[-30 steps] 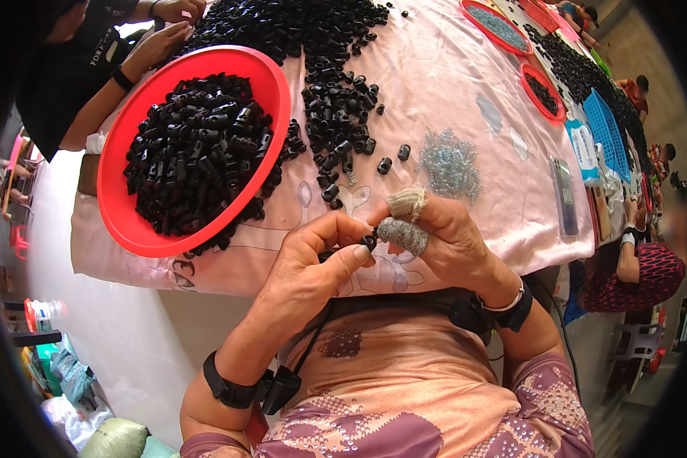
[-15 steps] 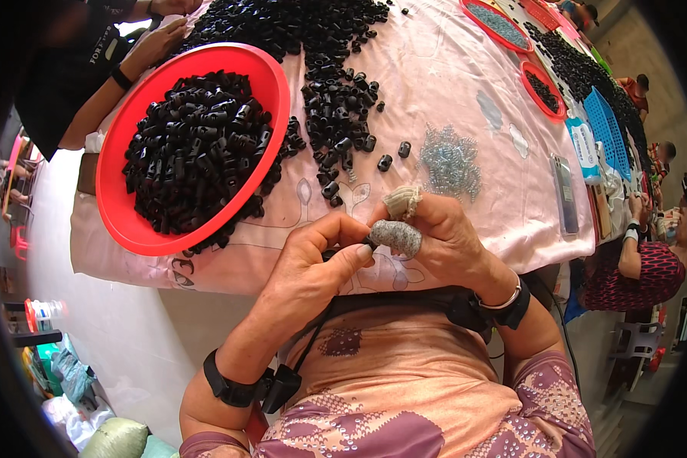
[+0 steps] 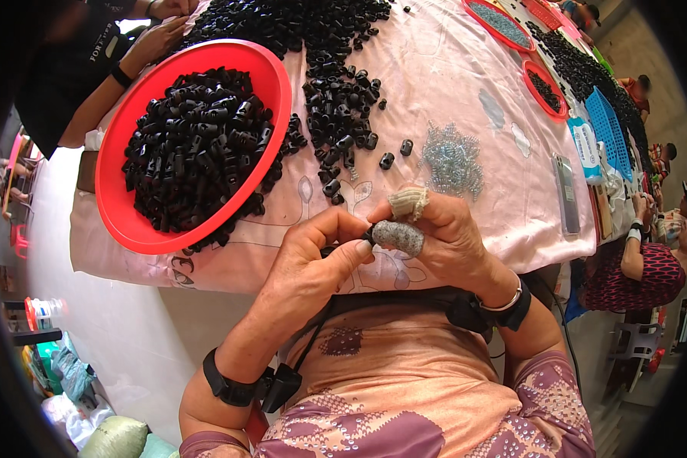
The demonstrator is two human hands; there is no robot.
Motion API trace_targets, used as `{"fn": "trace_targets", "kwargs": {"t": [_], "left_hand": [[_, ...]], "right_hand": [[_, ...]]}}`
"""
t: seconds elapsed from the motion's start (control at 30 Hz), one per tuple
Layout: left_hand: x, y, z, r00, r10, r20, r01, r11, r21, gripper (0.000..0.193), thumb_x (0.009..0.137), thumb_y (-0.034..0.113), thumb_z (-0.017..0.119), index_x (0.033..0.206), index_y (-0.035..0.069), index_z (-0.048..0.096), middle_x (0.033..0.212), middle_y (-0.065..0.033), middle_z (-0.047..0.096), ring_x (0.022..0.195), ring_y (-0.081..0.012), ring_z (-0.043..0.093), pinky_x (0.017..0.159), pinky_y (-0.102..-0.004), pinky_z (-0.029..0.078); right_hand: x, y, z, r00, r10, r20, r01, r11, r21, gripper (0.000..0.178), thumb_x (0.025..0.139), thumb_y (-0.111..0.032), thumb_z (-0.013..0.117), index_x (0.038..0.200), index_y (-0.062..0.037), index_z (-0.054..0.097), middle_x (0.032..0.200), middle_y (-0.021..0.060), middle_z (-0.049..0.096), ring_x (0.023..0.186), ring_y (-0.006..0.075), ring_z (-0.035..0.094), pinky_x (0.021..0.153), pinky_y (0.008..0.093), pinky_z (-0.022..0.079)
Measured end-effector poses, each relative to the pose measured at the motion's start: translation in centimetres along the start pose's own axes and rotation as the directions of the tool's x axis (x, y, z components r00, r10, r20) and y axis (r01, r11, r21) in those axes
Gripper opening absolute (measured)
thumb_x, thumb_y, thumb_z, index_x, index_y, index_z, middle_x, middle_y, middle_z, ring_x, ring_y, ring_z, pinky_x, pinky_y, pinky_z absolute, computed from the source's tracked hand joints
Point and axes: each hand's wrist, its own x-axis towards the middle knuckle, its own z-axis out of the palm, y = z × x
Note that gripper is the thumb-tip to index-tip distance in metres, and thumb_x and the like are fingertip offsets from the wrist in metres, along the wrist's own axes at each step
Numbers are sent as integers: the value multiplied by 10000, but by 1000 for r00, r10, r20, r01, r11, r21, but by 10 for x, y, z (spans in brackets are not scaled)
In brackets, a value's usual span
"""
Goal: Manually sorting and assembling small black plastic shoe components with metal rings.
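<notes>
Both my hands meet over the near edge of the pink cloth. Between the thumb and fingers of my left hand (image 3: 320, 248) is a small black plastic part (image 3: 369, 234), mostly covered. My right hand (image 3: 450, 240) closes on the same part from the other side, its thumb in a grey cloth finger cover (image 3: 398, 237) and a finger in a cream one (image 3: 408, 204). Just beyond lies a pile of small metal springs (image 3: 452, 162). Loose black parts (image 3: 386, 161) lie left of the springs. How the held part fits together is hidden by my fingers.
A red basin (image 3: 282, 84) heaped with black parts stands at the left, a large black heap (image 3: 275, 23) behind it. A phone (image 3: 566, 195), a blue basket (image 3: 609, 133) and smaller red basins (image 3: 561, 113) line the right. Another person's arm (image 3: 103, 103) reaches in at far left.
Almost nothing differs. My hands stay together on the black part, with only a slight shift of the right hand's fingers.
</notes>
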Motion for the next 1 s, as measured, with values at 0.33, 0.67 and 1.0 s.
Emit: {"fn": "trace_targets", "kwargs": {"t": [0.33,0.67,1.0], "left_hand": [[0,-2,-7,996,-56,71,64,991,-121,84,945,113,596,986,40,606,852,9,632,635,0,450,539,-166,350],[1,-4,-2,989,-54,138,93,953,-289,130,967,172,607,995,46,592,775,20,595,535,6,380,460,-160,278],[-1,-6,-6,990,-64,126,102,939,-328,149,952,135,613,1061,33,626,862,-15,623,540,-14,398,466,-161,295]], "right_hand": [[0,14,0,988,-147,-47,141,982,-123,154,863,-36,711,1013,-27,678,892,35,633,802,114,610,684,251,485],[0,6,2,985,-167,-40,160,978,-130,175,836,-40,732,1006,-42,689,875,47,637,770,148,614,673,278,486],[0,4,5,950,-313,-13,289,890,-352,207,798,-52,758,997,-54,699,844,68,632,751,198,624,647,293,493]]}}
